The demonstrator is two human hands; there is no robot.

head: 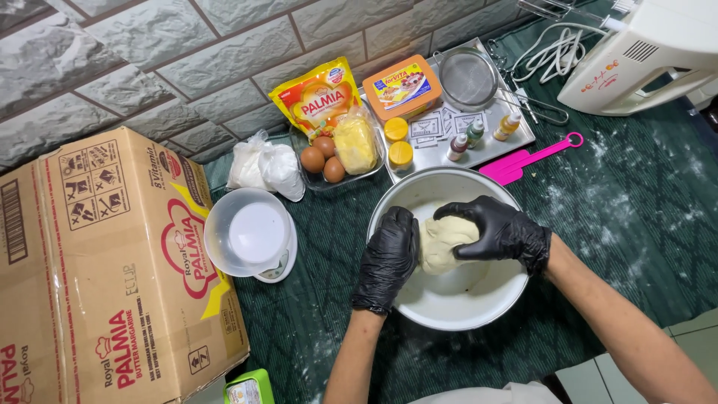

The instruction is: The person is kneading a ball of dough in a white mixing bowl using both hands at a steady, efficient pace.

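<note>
A pale lump of dough (443,243) sits inside a white metal bowl (464,299) on a dark green cloth. Both my hands wear black gloves. My left hand (389,258) presses against the dough's left side with curled fingers. My right hand (497,228) grips the dough from the top and right. Part of the dough is hidden under my fingers.
A large cardboard box (105,269) fills the left. A clear bowl on a kitchen scale (250,236), a flour bag (265,166), eggs (323,157), a yellow pouch (318,101), a tray (516,138) with small bottles, a sieve (467,78), a pink spatula (527,158) and a white hand mixer (643,60) stand behind.
</note>
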